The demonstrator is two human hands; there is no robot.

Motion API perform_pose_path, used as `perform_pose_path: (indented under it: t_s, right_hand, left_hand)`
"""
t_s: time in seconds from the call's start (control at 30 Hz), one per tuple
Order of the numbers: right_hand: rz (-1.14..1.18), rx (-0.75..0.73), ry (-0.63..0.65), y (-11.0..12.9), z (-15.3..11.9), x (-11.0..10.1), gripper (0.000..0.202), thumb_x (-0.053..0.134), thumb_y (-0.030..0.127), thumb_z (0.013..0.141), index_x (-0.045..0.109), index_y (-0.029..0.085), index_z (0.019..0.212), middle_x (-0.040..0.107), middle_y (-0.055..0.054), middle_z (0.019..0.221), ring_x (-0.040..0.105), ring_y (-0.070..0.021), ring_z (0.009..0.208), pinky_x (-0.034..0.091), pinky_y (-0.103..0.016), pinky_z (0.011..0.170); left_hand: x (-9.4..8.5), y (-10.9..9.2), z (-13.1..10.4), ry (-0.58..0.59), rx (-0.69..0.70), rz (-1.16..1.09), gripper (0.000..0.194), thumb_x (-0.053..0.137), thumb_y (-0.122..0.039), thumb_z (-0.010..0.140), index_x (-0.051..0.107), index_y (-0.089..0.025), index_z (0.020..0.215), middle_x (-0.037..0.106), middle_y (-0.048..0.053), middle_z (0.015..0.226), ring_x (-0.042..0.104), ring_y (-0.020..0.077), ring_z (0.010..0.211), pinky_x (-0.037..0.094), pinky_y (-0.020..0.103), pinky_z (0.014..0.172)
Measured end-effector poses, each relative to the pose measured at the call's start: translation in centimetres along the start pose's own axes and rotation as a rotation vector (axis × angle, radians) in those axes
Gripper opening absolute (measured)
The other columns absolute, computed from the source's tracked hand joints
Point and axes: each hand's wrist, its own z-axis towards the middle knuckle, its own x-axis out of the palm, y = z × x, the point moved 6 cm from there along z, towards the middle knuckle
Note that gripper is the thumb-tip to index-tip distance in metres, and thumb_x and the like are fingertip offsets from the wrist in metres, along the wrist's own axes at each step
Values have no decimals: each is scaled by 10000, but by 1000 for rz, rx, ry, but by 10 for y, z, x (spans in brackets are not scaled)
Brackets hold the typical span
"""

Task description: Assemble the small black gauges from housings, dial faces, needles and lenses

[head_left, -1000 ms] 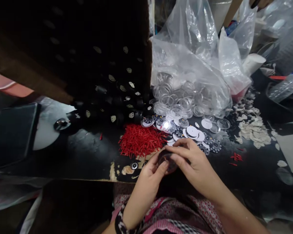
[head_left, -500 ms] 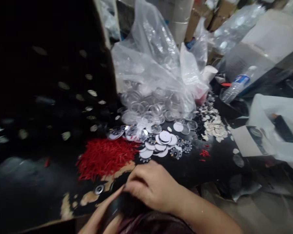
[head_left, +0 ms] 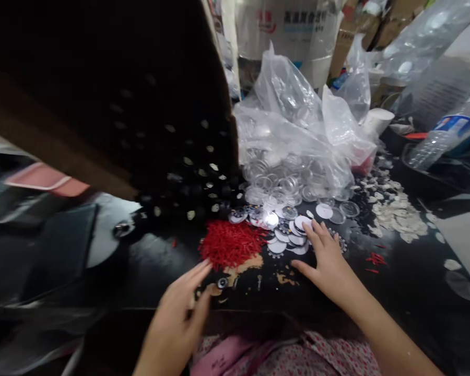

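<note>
The right hand (head_left: 329, 261) touches white discs (head_left: 293, 237) with its fingertips; the blurred left hand (head_left: 180, 308) is open beside a heap of red slivers (head_left: 231, 243), before clear plastic rings (head_left: 276, 180).

Pile (head_left: 232, 244) left of discs (head_left: 285, 240)

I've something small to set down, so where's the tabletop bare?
Black tabletop shows left of the red pile, save one stray red piece, and between the small red cluster and the clear disc, right of the right hand. Crowded: the middle, with white discs, clear rings and plastic bag.
</note>
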Motion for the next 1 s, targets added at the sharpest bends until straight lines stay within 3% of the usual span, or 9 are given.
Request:
perform_pose_path:
  t_s: [0.1, 0.17, 0.23, 0.3, 0.53, 0.7, 0.77, 0.9, 1.0]
  right_hand:
    - [-57, -115, -30, 21, 17, 10, 734, 622, 476, 851, 347, 211, 1479, 287, -171, 1548, 179, -388, 1440, 202, -656, 1114]
    - [-85, -186, -58, 30, 28, 12, 691, 600, 469, 877, 376, 185, 1466, 308, -198, 1532, 215, -389, 1430, 237, -634, 1110]
    - [-102, -262, -74, 36, 37, 13, 659, 594, 443, 892, 391, 173, 1458, 322, -219, 1518, 261, -385, 1416, 264, -616, 1106]
    - [-102, -346, -86, 39, 45, 15, 631, 599, 421, 895, 407, 182, 1447, 340, -220, 1508, 291, -375, 1406, 283, -606, 1102]
    - [40, -509, -103, 44, 64, 17, 638, 639, 434, 850, 454, 211, 1418, 419, -176, 1469, 385, -354, 1361, 349, -584, 1088]
    - [212, -445, -187, 32, 64, 4, 411, 485, 470, 934, 612, 229, 1242, 620, -134, 1269, 501, -339, 1275, 360, -633, 1067]
    - [263, -436, -237, 31, 61, -3, 346, 438, 450, 958, 665, 245, 1120, 681, -111, 1154, 575, -318, 1195, 340, -638, 1081]
    - [318, -401, -331, 30, 58, -13, 286, 449, 406, 954, 673, 245, 1027, 715, -83, 1035, 661, -284, 1032, 379, -614, 1066]
    - [329, -369, -355, 30, 60, -17, 260, 467, 388, 949, 669, 245, 1027, 717, -68, 1012, 671, -269, 975, 395, -600, 1054]
  left_hand:
    - [50, -26, 47, 185, 231, 190, 539, 709, -371, 781, 587, -321, 1304, 525, 26, 1448, 416, 306, 1372, 248, 483, 1184]
    - [83, -36, 68, 261, 381, 414, 614, 697, -354, 802, 512, -272, 1381, 383, 90, 1540, 296, 343, 1432, 157, 554, 1188]
    - [100, -37, 78, 276, 433, 507, 591, 656, -304, 839, 484, -262, 1403, 345, 111, 1556, 255, 357, 1445, 132, 590, 1179]
    - [102, -33, 80, 266, 437, 530, 531, 588, -250, 881, 483, -277, 1401, 391, 92, 1536, 287, 342, 1435, 162, 584, 1177]
    - [70, -27, 60, 208, 426, 563, 467, 516, -263, 923, 485, -234, 1388, 507, 57, 1461, 397, 313, 1382, 284, 576, 1151]
    - [40, -36, 69, 153, 451, 493, 339, 418, -234, 967, 595, -259, 1255, 631, 20, 1333, 517, 186, 1296, 374, 387, 1139]
    - [13, -37, 101, 77, 421, 460, 312, 399, -240, 981, 626, -252, 1195, 663, 38, 1273, 566, 191, 1235, 394, 395, 1114]
    - [-53, -28, 207, -127, 289, 406, 321, 554, -348, 929, 593, -190, 1206, 586, 104, 1307, 555, 264, 1199, 428, 529, 1022]
    - [-76, -10, 275, -193, 166, 371, 429, 591, -366, 903, 527, -196, 1292, 509, 118, 1381, 526, 291, 1217, 433, 552, 1001]
